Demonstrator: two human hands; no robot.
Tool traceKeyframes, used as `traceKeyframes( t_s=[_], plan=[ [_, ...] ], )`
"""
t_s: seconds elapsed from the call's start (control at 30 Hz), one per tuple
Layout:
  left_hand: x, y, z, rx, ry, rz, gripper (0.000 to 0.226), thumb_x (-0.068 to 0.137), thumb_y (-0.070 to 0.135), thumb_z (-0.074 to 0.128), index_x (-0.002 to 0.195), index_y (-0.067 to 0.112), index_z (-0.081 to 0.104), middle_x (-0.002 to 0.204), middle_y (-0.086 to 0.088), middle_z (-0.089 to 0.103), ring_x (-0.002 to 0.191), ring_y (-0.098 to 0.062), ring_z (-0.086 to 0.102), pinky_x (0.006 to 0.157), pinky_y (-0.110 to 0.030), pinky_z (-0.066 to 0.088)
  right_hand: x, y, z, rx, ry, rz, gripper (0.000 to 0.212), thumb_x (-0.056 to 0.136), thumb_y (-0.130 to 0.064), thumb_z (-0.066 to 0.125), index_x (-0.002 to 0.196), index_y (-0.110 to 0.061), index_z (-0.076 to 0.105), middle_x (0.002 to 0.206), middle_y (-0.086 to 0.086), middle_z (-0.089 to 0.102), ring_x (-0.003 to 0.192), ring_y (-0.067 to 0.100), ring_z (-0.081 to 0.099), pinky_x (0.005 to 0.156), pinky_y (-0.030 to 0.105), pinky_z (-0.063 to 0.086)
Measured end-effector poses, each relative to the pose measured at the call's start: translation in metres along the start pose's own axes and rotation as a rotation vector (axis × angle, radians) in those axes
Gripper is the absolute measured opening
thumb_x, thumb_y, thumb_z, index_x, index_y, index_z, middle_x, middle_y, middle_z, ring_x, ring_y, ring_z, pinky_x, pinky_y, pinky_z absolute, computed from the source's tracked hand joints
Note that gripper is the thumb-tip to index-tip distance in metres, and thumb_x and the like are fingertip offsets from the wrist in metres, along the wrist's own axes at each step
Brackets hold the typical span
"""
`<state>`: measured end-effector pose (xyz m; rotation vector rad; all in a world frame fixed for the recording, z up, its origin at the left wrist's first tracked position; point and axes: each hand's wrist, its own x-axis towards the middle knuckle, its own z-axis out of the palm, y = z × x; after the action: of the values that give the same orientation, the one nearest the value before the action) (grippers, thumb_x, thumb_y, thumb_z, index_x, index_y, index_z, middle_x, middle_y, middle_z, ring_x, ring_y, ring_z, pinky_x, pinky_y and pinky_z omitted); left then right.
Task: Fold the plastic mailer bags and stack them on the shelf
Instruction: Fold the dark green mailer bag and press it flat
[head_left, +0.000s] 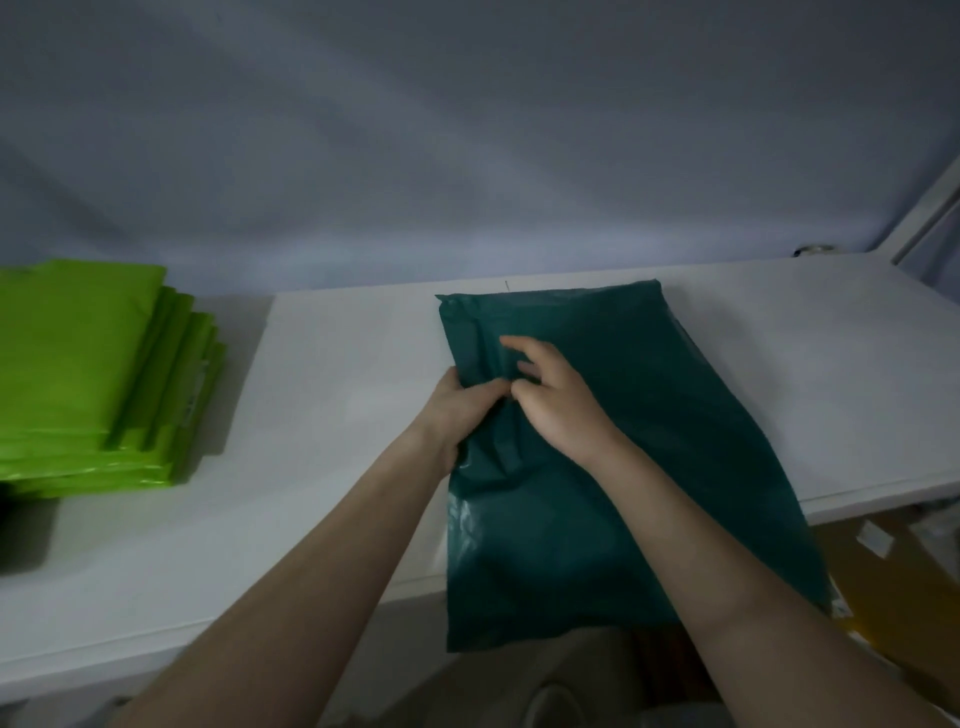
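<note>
On the white shelf (337, 374), in the head view, a stack of lime-green mailer bags (93, 374) was seen already folded and piled at the left; a dark green mailer bag (623, 441) was laid at the middle, its near end hung over the shelf's front edge, its far end close to the back wall; its left edge was gripped by the left hand (462, 410), fingers curled round bunched plastic; it was pinched just beside by the right hand (550, 400), forefinger stretched out; this fold was judged barely begun, stacking left; bare room was seen between bag and stack, and to the right.
</note>
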<state>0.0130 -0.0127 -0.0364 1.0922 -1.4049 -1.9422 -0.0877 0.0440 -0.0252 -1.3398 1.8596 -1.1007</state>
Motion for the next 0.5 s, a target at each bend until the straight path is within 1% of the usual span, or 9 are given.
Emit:
traceKeyframes(
  t_s=[0.03, 0.1, 0.2, 0.27, 0.33, 0.37, 0.43, 0.5],
  plan=[
    [-0.001, 0.0, -0.006, 0.016, 0.009, -0.009, 0.031, 0.084, 0.003, 0.061, 0.115, 0.007, 0.06, 0.101, -0.011, 0.069, 0.08, -0.018, 0.067, 0.061, -0.023, 0.057, -0.001, 0.001, 0.0, -0.041, 0.0, -0.013, 0.049, 0.092, -0.004, 0.04, 0.138, -0.019, 0.041, 0.142, -0.001, 0.037, 0.131, 0.013, 0.037, 0.102, 0.021, 0.031],
    [-0.001, 0.003, -0.018, 0.044, 0.036, -0.028, 0.039, 0.08, -0.003, 0.065, 0.117, 0.006, 0.059, 0.105, -0.012, 0.068, 0.081, -0.02, 0.066, 0.062, -0.024, 0.058, -0.001, 0.004, -0.003, -0.15, 0.02, -0.04, 0.045, 0.091, -0.005, 0.044, 0.135, -0.017, 0.045, 0.138, -0.001, 0.038, 0.127, 0.012, 0.038, 0.096, 0.016, 0.029],
    [0.001, 0.008, -0.035, 0.139, 0.085, -0.027, 0.045, 0.077, -0.005, 0.066, 0.119, 0.008, 0.056, 0.11, -0.009, 0.066, 0.086, -0.021, 0.064, 0.066, -0.026, 0.055, -0.003, 0.009, -0.009, -0.369, 0.045, -0.079, 0.044, 0.089, -0.006, 0.049, 0.131, -0.016, 0.048, 0.132, 0.0, 0.04, 0.125, 0.015, 0.036, 0.095, 0.014, 0.026],
    [0.002, 0.011, -0.047, 0.287, 0.137, -0.002, 0.048, 0.075, -0.005, 0.066, 0.12, 0.01, 0.055, 0.11, -0.007, 0.065, 0.09, -0.023, 0.063, 0.071, -0.028, 0.052, -0.003, 0.01, -0.01, -0.466, 0.044, -0.08, 0.044, 0.088, -0.007, 0.05, 0.132, -0.016, 0.048, 0.133, -0.001, 0.041, 0.126, 0.017, 0.033, 0.101, 0.021, 0.029],
    [0.002, 0.015, -0.058, 0.441, 0.161, 0.039, 0.048, 0.075, -0.004, 0.065, 0.12, 0.011, 0.056, 0.108, -0.006, 0.065, 0.091, -0.023, 0.061, 0.072, -0.026, 0.049, -0.003, 0.008, -0.009, -0.512, 0.035, -0.088, 0.046, 0.088, -0.011, 0.052, 0.133, -0.017, 0.047, 0.135, -0.002, 0.042, 0.127, 0.017, 0.033, 0.106, 0.033, 0.033],
    [0.002, 0.016, -0.062, 0.507, 0.157, 0.054, 0.048, 0.074, -0.004, 0.064, 0.118, 0.012, 0.057, 0.107, -0.005, 0.065, 0.091, -0.023, 0.061, 0.073, -0.027, 0.05, -0.003, 0.007, -0.008, -0.535, 0.033, -0.102, 0.046, 0.089, -0.014, 0.053, 0.134, -0.018, 0.046, 0.136, -0.002, 0.043, 0.128, 0.017, 0.033, 0.106, 0.038, 0.034],
    [0.0, 0.018, -0.071, 0.604, 0.144, 0.065, 0.047, 0.072, -0.004, 0.064, 0.115, 0.015, 0.059, 0.107, -0.006, 0.066, 0.095, -0.024, 0.061, 0.081, -0.03, 0.051, -0.002, 0.003, -0.002, -0.583, 0.019, -0.14, 0.048, 0.09, -0.021, 0.053, 0.137, -0.019, 0.043, 0.139, -0.004, 0.042, 0.129, 0.016, 0.033, 0.106, 0.042, 0.034],
    [-0.001, 0.018, -0.079, 0.694, 0.143, 0.081, 0.05, 0.072, -0.002, 0.064, 0.117, 0.017, 0.058, 0.111, -0.005, 0.065, 0.102, -0.025, 0.06, 0.09, -0.034, 0.049, -0.002, 0.0, 0.004, -0.63, -0.022, -0.157, 0.053, 0.09, -0.028, 0.054, 0.14, -0.021, 0.039, 0.143, -0.005, 0.038, 0.132, 0.016, 0.03, 0.107, 0.04, 0.032]
  ],
)
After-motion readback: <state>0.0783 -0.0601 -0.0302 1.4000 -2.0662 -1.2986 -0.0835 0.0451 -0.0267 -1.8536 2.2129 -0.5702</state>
